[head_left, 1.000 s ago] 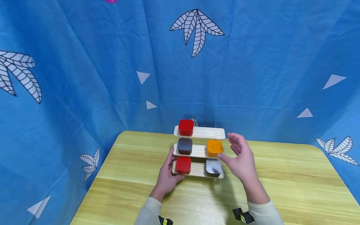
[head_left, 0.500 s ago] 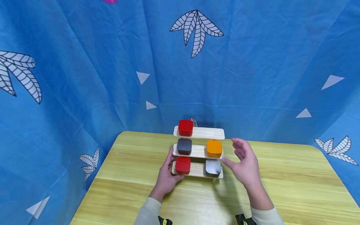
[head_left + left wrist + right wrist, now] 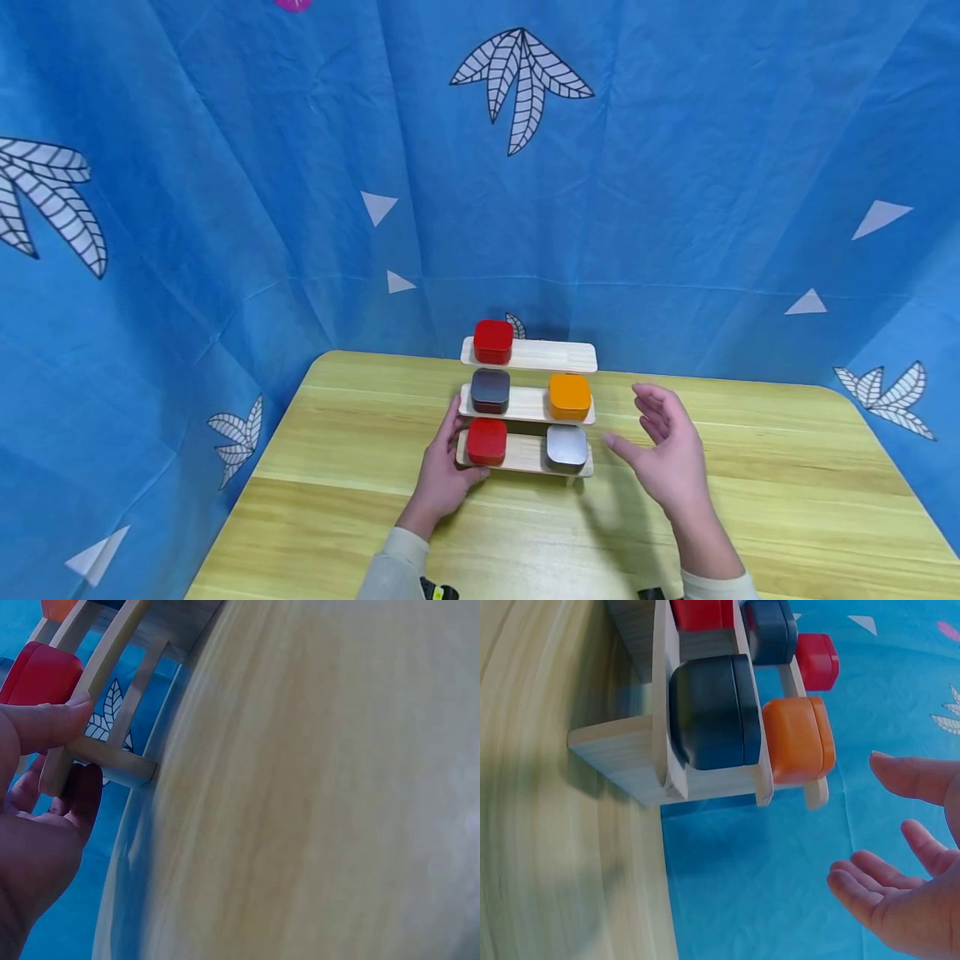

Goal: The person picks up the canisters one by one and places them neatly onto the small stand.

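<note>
A three-tier wooden shelf rack (image 3: 558, 356) stands on the table. My left hand (image 3: 442, 479) grips the left end of its bottom tier; in the left wrist view the thumb lies on the board and fingers reach beneath. Small rounded square boxes sit on the tiers: a red box (image 3: 492, 342) top left, a dark box (image 3: 490, 392) and an orange box (image 3: 569, 397) on the middle, another red box (image 3: 487, 442) and a dark box with a shiny top (image 3: 566, 447) on the bottom. Right of the rack, my right hand (image 3: 671, 458) hovers with fingers apart, holding nothing.
The wooden table (image 3: 780, 492) spreads out on both sides of the rack. A blue curtain (image 3: 675, 208) with leaf and triangle prints hangs behind and to the left of the table, close behind the rack.
My right hand has drawn away from the orange box, moving right and slightly nearer to me. The left hand keeps its hold, and the boxes stay in place.
</note>
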Tool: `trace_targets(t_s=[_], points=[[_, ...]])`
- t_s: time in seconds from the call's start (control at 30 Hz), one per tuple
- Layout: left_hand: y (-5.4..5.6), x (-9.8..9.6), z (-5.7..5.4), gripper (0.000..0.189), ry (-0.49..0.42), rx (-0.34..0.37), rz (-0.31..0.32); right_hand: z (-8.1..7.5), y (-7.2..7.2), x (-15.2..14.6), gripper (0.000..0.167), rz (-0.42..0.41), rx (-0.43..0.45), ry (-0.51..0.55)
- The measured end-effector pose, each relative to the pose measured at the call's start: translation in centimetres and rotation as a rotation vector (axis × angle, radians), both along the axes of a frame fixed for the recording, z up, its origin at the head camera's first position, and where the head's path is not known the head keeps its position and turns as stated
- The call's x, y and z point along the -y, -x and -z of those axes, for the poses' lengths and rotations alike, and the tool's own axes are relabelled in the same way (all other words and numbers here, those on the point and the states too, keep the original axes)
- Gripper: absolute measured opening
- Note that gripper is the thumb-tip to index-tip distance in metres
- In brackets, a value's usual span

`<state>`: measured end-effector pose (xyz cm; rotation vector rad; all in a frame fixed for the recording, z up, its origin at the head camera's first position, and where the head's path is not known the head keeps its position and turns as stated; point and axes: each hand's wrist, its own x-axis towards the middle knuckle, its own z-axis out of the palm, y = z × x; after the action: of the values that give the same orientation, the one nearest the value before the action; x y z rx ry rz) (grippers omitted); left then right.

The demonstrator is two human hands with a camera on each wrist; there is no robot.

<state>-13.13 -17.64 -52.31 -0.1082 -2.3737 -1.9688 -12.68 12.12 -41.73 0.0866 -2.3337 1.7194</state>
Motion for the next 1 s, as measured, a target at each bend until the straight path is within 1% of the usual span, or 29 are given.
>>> trace_targets(t_s=[0.23,0.43,0.7,1.0], points=[[-0.1,0.1,0.2,0.121,0.019,-0.002,-0.001,0.4,-0.5,-0.7,0.076,0.013,0.017,0.001],[0.1,0.1,0.3,0.119,0.004,-0.005,0.000,0.6,-0.7,-1.1,0.077,0.026,0.033,0.004],[0.1,0.0,0.1,0.121,0.034,0.004,-0.016,0.7,-1.0,-1.7,0.078,0.059,0.077,-0.004],[0.1,0.0,0.0,0.118,0.045,0.002,-0.020,1.1,-1.5,-2.6,0.078,0.099,0.090,-0.032]])
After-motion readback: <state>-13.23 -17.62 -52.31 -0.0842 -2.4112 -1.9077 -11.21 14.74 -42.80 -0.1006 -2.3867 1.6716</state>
